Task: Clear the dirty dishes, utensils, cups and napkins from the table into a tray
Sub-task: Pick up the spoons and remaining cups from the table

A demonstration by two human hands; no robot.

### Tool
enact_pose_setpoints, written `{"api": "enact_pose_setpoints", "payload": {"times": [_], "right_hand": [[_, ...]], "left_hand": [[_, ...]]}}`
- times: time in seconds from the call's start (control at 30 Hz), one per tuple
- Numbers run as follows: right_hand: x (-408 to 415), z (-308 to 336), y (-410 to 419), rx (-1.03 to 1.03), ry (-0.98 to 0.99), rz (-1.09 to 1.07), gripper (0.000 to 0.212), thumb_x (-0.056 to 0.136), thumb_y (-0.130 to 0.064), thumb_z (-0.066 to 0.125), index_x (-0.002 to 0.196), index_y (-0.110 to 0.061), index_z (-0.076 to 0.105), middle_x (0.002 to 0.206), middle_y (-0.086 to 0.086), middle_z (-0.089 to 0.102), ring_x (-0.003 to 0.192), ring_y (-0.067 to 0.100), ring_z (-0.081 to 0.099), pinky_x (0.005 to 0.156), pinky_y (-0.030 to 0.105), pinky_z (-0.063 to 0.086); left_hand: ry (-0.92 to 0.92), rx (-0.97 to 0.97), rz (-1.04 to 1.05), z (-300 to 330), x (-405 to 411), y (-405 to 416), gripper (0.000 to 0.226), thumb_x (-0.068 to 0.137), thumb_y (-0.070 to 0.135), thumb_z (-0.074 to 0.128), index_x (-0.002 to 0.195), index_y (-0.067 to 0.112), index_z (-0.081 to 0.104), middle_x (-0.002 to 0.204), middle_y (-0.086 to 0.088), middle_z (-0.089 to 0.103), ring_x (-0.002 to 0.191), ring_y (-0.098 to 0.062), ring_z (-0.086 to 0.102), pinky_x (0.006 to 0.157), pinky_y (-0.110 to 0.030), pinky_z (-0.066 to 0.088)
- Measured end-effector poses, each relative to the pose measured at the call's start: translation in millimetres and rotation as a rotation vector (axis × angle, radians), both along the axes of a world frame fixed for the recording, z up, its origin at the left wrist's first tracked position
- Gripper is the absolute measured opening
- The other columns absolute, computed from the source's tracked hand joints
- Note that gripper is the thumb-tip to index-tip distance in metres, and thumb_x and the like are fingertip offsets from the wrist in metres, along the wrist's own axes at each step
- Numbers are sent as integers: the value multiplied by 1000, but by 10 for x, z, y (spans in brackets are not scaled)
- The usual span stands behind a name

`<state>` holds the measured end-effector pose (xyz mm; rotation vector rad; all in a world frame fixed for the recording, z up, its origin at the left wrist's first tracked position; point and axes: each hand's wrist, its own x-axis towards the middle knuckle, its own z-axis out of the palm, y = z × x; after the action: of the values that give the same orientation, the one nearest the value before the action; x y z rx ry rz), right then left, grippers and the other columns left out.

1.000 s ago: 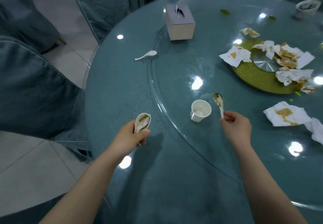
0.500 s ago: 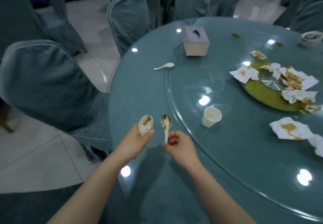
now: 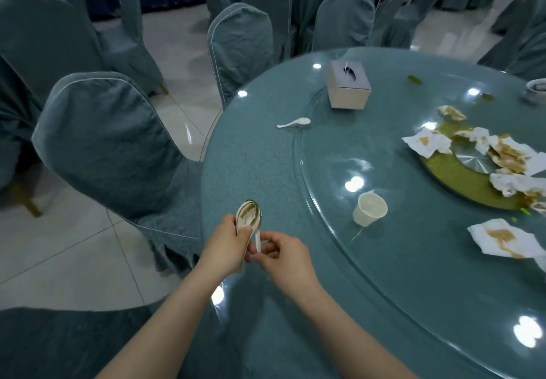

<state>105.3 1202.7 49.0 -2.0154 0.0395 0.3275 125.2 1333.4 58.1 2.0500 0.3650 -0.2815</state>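
A round blue-green table [image 3: 266, 165] has a big glass turning plate [image 3: 384, 260] on top. On the glass stands a grey tissue box [image 3: 348, 87], far from the person. A white paper cup [image 3: 370, 208] leans on the glass, near the hands but not touching them. A clean white spoon [image 3: 294, 123] lies on the table beside the glass rim, near the box. To the right, many dirty napkins [image 3: 502, 154] lie in a heap on a round green and silver middle piece [image 3: 461, 171], and one more stained napkin [image 3: 505, 241] lies alone on the glass. A small bowl [image 3: 536, 89] sits at the far right edge. Chairs in blue covers [image 3: 103, 142] stand round the table on a pale tiled floor.

Two dirty white spoons [image 3: 249, 217] are held up over the near edge of the table — one nested behind the other, with green and brown food in the bowls. The left hand [image 3: 227, 245] has its fingers and thumb curled round the spoons, just below the bowls. The right hand [image 3: 283, 256] is right beside it, touching it — its fingers curl in and pinch the lower end of a spoon handle [image 3: 258, 238]
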Motion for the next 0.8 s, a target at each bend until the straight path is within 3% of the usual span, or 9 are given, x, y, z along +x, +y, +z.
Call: {"api": "enact_pose_setpoints", "payload": {"times": [0.13, 0.23, 0.3, 0.5, 0.6, 0.67, 0.73, 0.8], "right_hand": [[-44, 51, -4, -57, -75, 81, 26, 81, -14, 67, 101, -29, 73, 78, -9, 71, 55, -1, 53, 64, 8, 43], [-63, 46, 26, -123, -137, 130, 26, 82, -18, 67, 105, -29, 72, 87, -10, 70, 56, -1, 51, 66, 8, 39], [-81, 44, 66, -118, -174, 150, 21, 83, -18, 65, 102, -25, 73, 78, -12, 64, 58, -2, 51, 64, 8, 36], [-95, 52, 179, 68, -112, 89, 17, 83, -17, 64, 97, -20, 73, 55, -21, 60, 50, -3, 51, 57, 9, 37], [-73, 66, 216, 89, -86, 37, 19, 81, -15, 64, 92, -25, 75, 48, -17, 54, 45, -2, 46, 53, 8, 35], [-38, 68, 209, 62, -75, -5, 22, 81, -14, 63, 91, -28, 77, 47, -15, 53, 45, 0, 42, 52, 9, 33], [-10, 70, 187, 65, -60, -28, 25, 81, -12, 63, 93, -28, 77, 49, -17, 58, 46, -2, 48, 53, 7, 35], [-2, 72, 178, 56, -62, -32, 26, 82, -11, 64, 94, -31, 76, 54, -17, 63, 50, -4, 54, 55, 6, 38]], "left_hand": [[-12, 139, -27, -16, 20, 19, 14, 96, 25, 43, 100, 14, 48, 84, -5, 71, 62, -14, 67, 63, -32, 53], [-17, 232, -9, -27, 25, 10, 26, 97, 28, 45, 114, 9, 51, 106, -9, 66, 92, -24, 62, 77, -32, 44], [-9, 226, 7, -31, 26, 2, 29, 96, 28, 47, 116, 8, 51, 111, -12, 63, 102, -28, 60, 81, -33, 42], [14, 169, 42, -9, 52, 57, 29, 95, 28, 48, 115, 7, 53, 111, -10, 63, 101, -27, 59, 86, -36, 46], [13, 55, 43, 4, 52, 101, 21, 95, 25, 50, 107, 10, 56, 101, -8, 65, 95, -26, 63, 82, -39, 50], [28, -161, 55, 13, 25, 143, 11, 94, 19, 52, 98, 10, 58, 90, -12, 68, 85, -28, 67, 78, -43, 55], [89, -373, 71, 19, 1, 193, 12, 95, 14, 51, 100, 6, 59, 91, -17, 70, 84, -31, 70, 78, -43, 57], [138, -454, 55, -2, -6, 232, 17, 97, 14, 49, 102, 2, 61, 94, -20, 71, 87, -32, 70, 77, -38, 57]]}}
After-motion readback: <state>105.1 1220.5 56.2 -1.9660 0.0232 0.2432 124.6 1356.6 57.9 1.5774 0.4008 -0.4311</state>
